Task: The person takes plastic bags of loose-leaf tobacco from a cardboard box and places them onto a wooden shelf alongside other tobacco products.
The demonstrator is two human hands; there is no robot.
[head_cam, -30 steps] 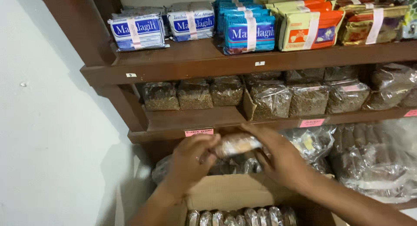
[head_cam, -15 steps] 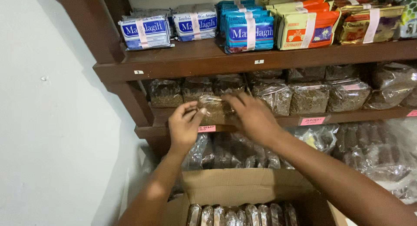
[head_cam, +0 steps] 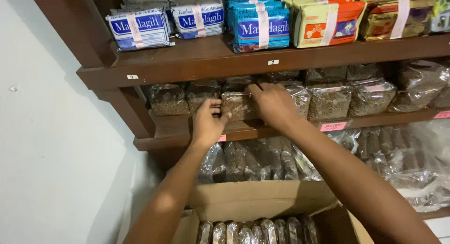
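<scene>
A clear plastic packet of brown shredded leaf stands on the middle wooden shelf, between other packets of the same kind. My left hand grips its left side and my right hand holds its right side and top. To its left stand two similar packets. More of them fill the shelf to the right.
The top shelf carries blue, orange and brown wrapped packs. An open cardboard box with several packets standing in a row sits below. The bottom shelf holds more clear bags. A white wall is on the left.
Both hands lifted the packet from above the box up to the middle shelf and now press it into the row there.
</scene>
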